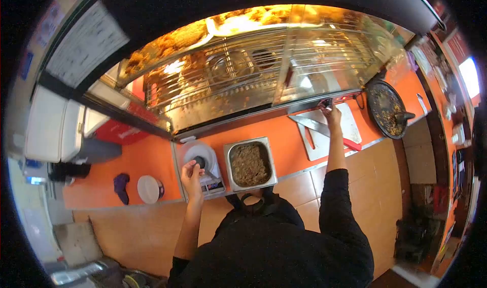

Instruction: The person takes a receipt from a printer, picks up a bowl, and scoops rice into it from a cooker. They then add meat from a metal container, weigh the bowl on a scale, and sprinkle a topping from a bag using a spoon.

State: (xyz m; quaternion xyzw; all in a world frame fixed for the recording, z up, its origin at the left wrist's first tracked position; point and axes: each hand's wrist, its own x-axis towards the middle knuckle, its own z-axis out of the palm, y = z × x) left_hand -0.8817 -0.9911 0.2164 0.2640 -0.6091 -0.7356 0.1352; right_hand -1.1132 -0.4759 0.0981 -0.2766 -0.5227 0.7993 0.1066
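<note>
1. Left hand (192, 177): thumb and fingers are pinched together on a dark-ended utensil (200, 161); its slim grey part slants away from the fingertips, toward the person's right and back toward the body
2. Weighing scale (213, 188): located just to the right of the left fingers and partly behind them; a pale round dish (194, 150) sits on top, just beyond the fingertips; the reading is too small to make out
3. Metal pan (273, 162): located to the right of the left fingers, past the scale; it contains a brown chopped mixture (249, 164)
4. Right hand (332, 116): extended to the lower edge of the lit display case (243, 120); the fingertips are at a small dark object (326, 104), and it cannot be told whether they pinch it or merely touch it
5. White cutting board (350, 129): lies beneath the right hand and wrist, on the orange counter (213, 134)
6. Knife (310, 124): rests on the board with its blade to the left of the right fingers; its red handle (352, 145) is nearer the body
7. Dark mortar (374, 101): stands to the right of the right fingers, with a pestle (402, 116) in it
8. White tub (148, 189) and purple cloth (120, 188): both lie to the left of the left fingers, the cloth farther off
</note>
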